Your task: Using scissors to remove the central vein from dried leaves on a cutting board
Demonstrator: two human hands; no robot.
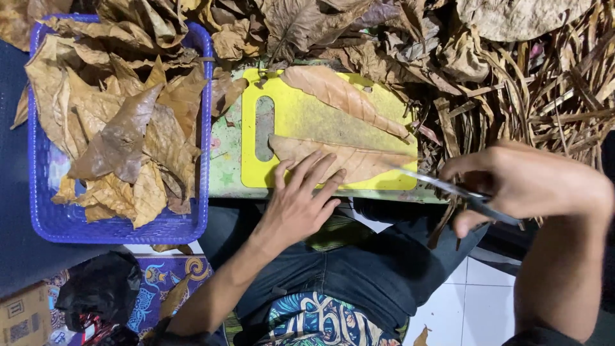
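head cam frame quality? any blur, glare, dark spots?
Head view: even, flat light with no hard shadows; the yellow plastic cutting board and dry brown leaf under the left hand are sharp. The right hand and its thin metal blade are slightly motion-smeared. No glare. The black plastic bag at lower left is dark, with little detail.

The left hand point(301, 198) lies palm down with its fingers point(314, 168) spread and stretched forward, pressed flat, the thumb angled out to the left. Its bare forearm runs back and down to the left, wrist straight. The right hand point(519, 182) comes in from the right, knuckles up, fingers curled shut in a grip with the thumb tucked underneath. Its forearm drops steeply toward the lower right edge.
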